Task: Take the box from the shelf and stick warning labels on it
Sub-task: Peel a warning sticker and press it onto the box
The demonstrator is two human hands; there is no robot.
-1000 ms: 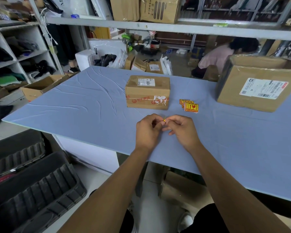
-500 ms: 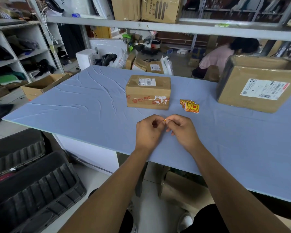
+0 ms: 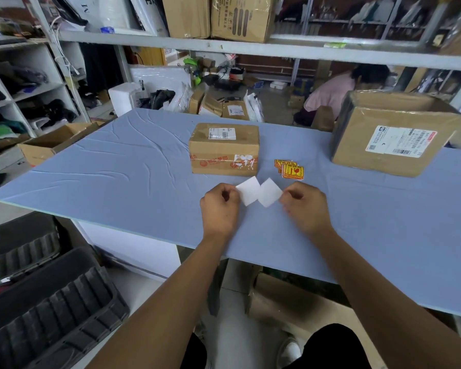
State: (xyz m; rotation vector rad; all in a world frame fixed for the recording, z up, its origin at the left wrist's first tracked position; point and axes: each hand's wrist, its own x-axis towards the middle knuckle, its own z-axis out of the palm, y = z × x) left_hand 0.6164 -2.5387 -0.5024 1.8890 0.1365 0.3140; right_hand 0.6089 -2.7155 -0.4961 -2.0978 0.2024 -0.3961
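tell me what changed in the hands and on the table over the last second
The left hand and right hand, pinched close together before, have drawn apart sideways. Each now holds a white square: the left white piece and the right white piece, peeled open from one label and still meeting in the middle. The small box, the stack of labels and the large box stayed put.

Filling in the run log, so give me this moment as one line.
step: peeling label | left hand: grips white sheet | right hand: grips other white sheet | small box: on table | label stack: right of box
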